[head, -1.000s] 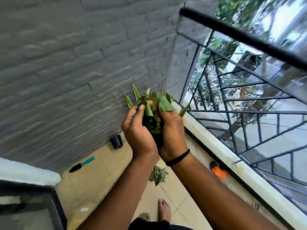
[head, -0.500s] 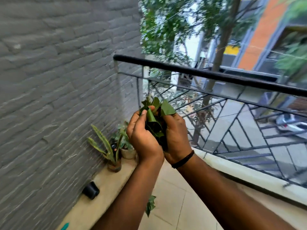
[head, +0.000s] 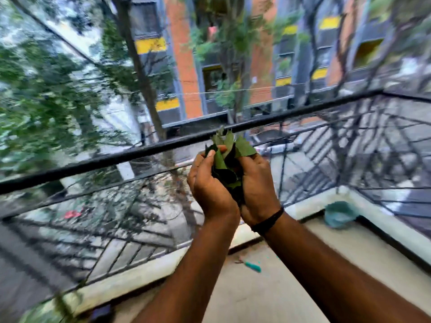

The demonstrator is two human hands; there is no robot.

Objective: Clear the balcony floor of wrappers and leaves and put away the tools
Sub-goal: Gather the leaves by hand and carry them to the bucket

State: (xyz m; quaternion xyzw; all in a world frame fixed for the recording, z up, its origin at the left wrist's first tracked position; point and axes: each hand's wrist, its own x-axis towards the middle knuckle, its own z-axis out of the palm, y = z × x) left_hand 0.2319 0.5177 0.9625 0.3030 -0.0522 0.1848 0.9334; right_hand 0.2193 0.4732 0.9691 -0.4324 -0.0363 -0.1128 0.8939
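Note:
A bunch of green leaves (head: 227, 157) is pressed between both my hands at chest height, in front of the balcony railing. My left hand (head: 210, 185) curls round the left side of the bunch. My right hand (head: 258, 185), with a black band on its wrist, curls round the right side. The leaf tips stick up above my fingers. On the floor below lies a small teal-handled tool (head: 253, 267) with a bit of leaf debris beside it.
The black metal railing (head: 140, 151) runs across in front of me over a pale low curb (head: 303, 207). A teal bundle (head: 339, 214) sits in the balcony corner at the right. A dark object (head: 101, 313) lies at the lower left. The view is motion-blurred.
My view has swung right, from the grey brick wall and potted plants to the railing and the balcony corner. Both hands still hold the same leaf bunch together.

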